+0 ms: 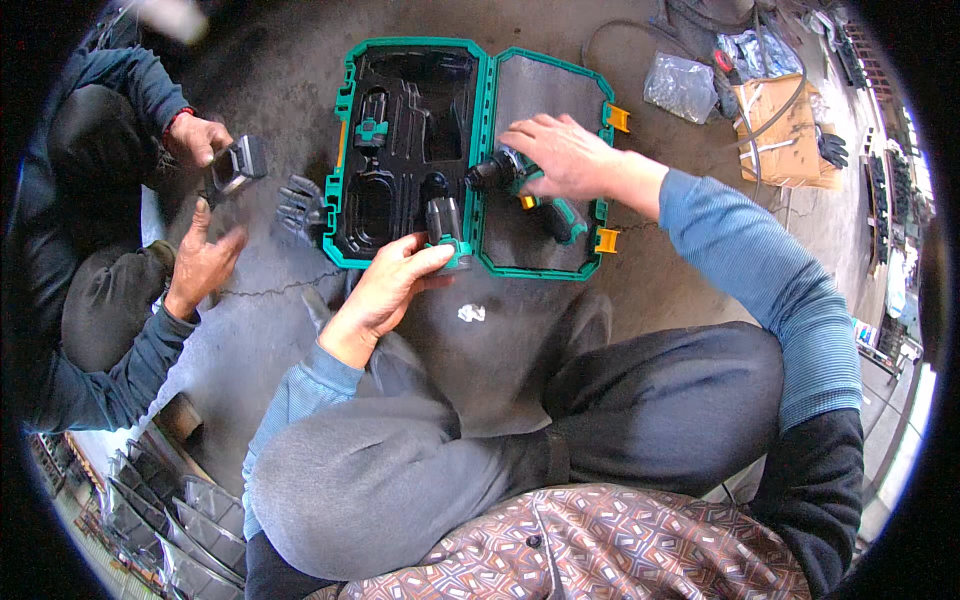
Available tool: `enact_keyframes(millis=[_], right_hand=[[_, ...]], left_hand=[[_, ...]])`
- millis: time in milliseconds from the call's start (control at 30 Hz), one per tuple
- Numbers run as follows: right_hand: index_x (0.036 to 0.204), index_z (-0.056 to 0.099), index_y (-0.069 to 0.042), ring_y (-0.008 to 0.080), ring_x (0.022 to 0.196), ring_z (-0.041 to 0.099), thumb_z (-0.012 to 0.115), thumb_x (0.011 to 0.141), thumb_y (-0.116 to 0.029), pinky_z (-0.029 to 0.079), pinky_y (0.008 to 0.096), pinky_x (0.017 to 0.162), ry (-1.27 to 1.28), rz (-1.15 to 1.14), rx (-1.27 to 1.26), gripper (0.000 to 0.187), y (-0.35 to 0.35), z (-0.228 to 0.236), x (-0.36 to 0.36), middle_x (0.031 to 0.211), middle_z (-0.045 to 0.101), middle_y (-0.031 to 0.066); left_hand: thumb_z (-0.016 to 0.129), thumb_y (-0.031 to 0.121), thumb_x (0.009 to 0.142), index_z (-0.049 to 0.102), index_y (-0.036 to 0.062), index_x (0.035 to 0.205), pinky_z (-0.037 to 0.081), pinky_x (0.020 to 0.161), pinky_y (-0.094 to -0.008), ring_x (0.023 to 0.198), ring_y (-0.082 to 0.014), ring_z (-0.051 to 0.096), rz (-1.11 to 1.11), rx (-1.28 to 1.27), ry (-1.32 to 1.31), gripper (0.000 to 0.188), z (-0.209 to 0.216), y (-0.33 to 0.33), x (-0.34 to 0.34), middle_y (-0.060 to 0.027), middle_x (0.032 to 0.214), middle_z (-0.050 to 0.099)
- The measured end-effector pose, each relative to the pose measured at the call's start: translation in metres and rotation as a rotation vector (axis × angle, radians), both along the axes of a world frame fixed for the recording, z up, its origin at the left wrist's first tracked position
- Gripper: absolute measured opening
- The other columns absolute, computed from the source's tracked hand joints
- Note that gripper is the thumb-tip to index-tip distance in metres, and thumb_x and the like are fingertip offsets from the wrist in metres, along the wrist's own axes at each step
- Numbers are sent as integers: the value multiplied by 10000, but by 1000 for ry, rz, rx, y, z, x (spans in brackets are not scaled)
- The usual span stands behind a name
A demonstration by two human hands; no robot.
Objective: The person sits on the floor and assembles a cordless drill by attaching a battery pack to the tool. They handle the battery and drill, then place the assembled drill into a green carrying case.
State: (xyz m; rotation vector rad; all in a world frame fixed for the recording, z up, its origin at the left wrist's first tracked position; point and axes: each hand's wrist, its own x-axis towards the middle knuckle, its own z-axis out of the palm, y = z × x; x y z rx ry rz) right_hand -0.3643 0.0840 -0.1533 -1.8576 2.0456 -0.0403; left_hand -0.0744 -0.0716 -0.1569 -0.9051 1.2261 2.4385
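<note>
Left side: co-worker's hands (195,136) with a black boxy plastic block (240,166), held up off the floor, likely to look it over. Dark glove (298,207) lies just left of an open black hard-plastic case with green rim (415,42), spread flat, presumably so both halves are reachable. Green-and-black moulded piece (372,122) sits in a fitted recess of the left half.

Left hand (395,275): thumb and fingers clamped on the green base of a black-and-green plastic tool part (443,218), at the near right corner of that half; probably gripped by the base because it's the wide end. Touching the case or not, can't tell.

Right hand (575,160): closed loosely over a black-and-green cordless drill (490,170), over the right half, perhaps steadying it; lifted or resting, can't tell. Drill: dull black nose pointing left, yellow accent mid-body, green-edged foot toward near right.

Farther right: clear plastic bag (680,88), then brown cardboard (772,125).
</note>
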Motion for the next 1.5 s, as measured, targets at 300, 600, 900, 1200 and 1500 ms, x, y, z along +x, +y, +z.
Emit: enact_keyframes(millis=[300, 600, 900, 1200, 1500], right_hand=[[1105, 584, -2, 415, 1059, 645, 774, 866, -416, 545, 499, 888, -9, -335, -118, 515, 23, 12, 17, 1112, 642, 220], [1500, 416, 22, 227, 1074, 654, 805, 893, -482, 578, 376, 868, -1418, -554, 108, 880, 7, 22, 74, 1231, 654, 157], [1388, 554, 19, 144, 890, 681, 802, 915, -347, 586, 312, 748, -1333, -671, 116, 648, 26, 27, 34, 1081, 691, 87], [1385, 487, -62, 267, 1071, 699, 690, 983, -466, 559, 436, 908, -1293, -1246, -138, 604, 66, -25, -44, 1238, 651, 103], [1314, 500, -23, 303, 1031, 690, 672, 979, -449, 592, 489, 883, -1661, -1423, -195, 569, 72, -46, 10, 1244, 625, 142]], left_hand=[[779, 219, 922, 595, -9, 1351, 482, 1008, -301, 1116, -133, 621, 114, -43, 77, 520, 2, -5, 2, -47, 1228, 670], [779, 305, 947, 592, 1, 1378, 470, 1038, -321, 1187, -152, 604, 112, -191, 206, 560, 8, 8, -37, -71, 1289, 671], [664, 373, 1028, 614, -21, 1328, 535, 973, -350, 1115, -195, 668, -12, -346, 190, 498, 2, 29, -61, -82, 1169, 704], [780, 470, 921, 615, -68, 1268, 561, 780, -323, 908, -181, 677, -186, -280, -127, 661, -35, 73, -100, -123, 1111, 695], [757, 406, 964, 615, 90, 1226, 514, 923, -411, 1067, -159, 630, 195, -63, -70, 435, -57, 99, -115, -22, 1167, 664]])
